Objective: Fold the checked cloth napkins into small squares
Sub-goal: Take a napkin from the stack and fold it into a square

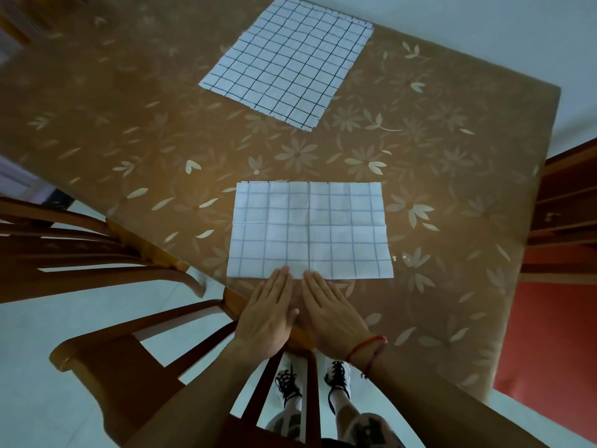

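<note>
A white checked napkin [310, 229], folded once into a rectangle, lies flat near the table's front edge with faint grid lines showing. My left hand [269, 313] and my right hand [332, 310] lie flat side by side, fingers straight, their fingertips touching the napkin's near edge at its middle. A second checked napkin [286, 61] with dark grid lines lies unfolded at the far side of the table, away from both hands.
The table [129, 130] wears a brown cloth with pale flowers under a glossy cover. A wooden chair [106, 360] stands at the near edge below my arms, another chair [565, 221] with a red seat at the right, and a third at the left.
</note>
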Tool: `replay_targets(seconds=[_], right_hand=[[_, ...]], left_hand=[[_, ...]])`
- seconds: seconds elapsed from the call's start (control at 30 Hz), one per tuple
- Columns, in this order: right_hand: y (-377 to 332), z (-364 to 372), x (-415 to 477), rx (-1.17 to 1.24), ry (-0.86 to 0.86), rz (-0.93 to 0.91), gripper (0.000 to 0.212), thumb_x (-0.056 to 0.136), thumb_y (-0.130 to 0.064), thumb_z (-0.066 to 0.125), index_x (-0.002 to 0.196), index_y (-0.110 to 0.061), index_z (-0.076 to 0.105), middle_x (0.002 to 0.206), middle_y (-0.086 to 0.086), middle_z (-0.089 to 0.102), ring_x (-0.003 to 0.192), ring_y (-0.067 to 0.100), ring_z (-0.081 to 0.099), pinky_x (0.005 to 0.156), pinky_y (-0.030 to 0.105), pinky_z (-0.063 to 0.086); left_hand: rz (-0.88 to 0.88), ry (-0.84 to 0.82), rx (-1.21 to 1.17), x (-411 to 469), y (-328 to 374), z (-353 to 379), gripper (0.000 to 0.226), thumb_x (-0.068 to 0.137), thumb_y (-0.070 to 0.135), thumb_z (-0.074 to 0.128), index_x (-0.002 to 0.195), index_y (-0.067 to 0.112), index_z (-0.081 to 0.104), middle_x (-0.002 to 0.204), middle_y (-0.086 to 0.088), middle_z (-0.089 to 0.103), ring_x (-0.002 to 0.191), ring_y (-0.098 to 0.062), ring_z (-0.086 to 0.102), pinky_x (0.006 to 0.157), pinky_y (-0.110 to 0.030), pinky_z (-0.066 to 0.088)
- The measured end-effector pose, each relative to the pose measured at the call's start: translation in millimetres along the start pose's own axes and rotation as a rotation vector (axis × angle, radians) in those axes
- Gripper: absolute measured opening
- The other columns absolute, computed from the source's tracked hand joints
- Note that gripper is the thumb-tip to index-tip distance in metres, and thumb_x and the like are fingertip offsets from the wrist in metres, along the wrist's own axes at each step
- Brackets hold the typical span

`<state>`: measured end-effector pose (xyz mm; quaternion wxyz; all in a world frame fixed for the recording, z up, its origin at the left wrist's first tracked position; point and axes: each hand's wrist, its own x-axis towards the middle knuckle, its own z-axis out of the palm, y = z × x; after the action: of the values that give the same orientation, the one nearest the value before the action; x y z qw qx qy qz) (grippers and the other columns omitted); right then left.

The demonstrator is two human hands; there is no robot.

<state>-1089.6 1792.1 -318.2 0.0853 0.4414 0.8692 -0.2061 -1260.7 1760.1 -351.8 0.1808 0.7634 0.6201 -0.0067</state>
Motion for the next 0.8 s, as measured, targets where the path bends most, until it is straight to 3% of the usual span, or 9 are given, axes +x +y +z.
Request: replay_targets(seconds=[0.17,0.37,0.53,0.67,0.8], right_hand=[[9.5,0.6,-3.6,-0.011,-0.008,0.033,0.085,0.095,-0.053,-0.007,0.141,0.005,0.036,0.150,0.022,0.031,0.141,0.032,0.028,0.111,0.046,0.034],[31.8,2.4,-17.3,-0.020,-0.011,0.108,0.073,0.095,-0.049,0.020,0.149,-0.002,0.010,0.158,0.014,0.001,0.147,0.026,0.001,0.119,0.046,0.017],[57.8,-2.3,-34.6,-0.026,-0.024,0.206,0.072,0.093,-0.045,0.022,0.149,-0.001,0.013,0.158,0.014,0.007,0.147,0.028,0.008,0.118,0.048,0.018],[79.7,-5.8,-55.5,0.001,-0.050,0.312,0.070,0.096,-0.034,0.033,0.151,-0.006,0.001,0.159,0.008,-0.008,0.147,0.021,-0.007,0.121,0.043,0.005],[90.0,-14.4,-64.4,0.044,-0.038,0.379,0.072,0.095,-0.036,0.038,0.151,-0.008,0.004,0.160,0.006,-0.004,0.148,0.019,-0.003,0.120,0.040,0.005]], left_hand=[[-0.066,-0.012,0.022,-8.1,-19.5,-6.1,0.073,0.095,0.050,0.024,0.150,0.003,0.025,0.158,-0.014,0.021,0.147,-0.027,0.020,0.115,-0.050,0.028],[-0.159,-0.007,0.045,-19.1,-41.2,-11.2,0.076,0.093,0.055,0.014,0.154,0.010,0.016,0.161,-0.013,0.008,0.149,-0.027,0.003,0.117,-0.044,0.007],[-0.220,-0.031,-0.001,-27.3,-49.7,-13.1,0.069,0.095,0.052,0.022,0.155,0.020,0.012,0.162,-0.015,0.002,0.149,-0.028,-0.003,0.118,-0.051,0.017],[-0.239,-0.044,-0.015,-29.4,-51.5,-16.1,0.069,0.094,0.052,0.026,0.155,0.022,0.014,0.162,-0.017,0.002,0.150,-0.030,0.000,0.116,-0.055,0.022],[-0.252,-0.063,0.000,-28.0,-49.1,-17.3,0.071,0.093,0.053,0.024,0.155,0.022,0.014,0.161,-0.018,0.002,0.149,-0.031,0.000,0.116,-0.054,0.023]])
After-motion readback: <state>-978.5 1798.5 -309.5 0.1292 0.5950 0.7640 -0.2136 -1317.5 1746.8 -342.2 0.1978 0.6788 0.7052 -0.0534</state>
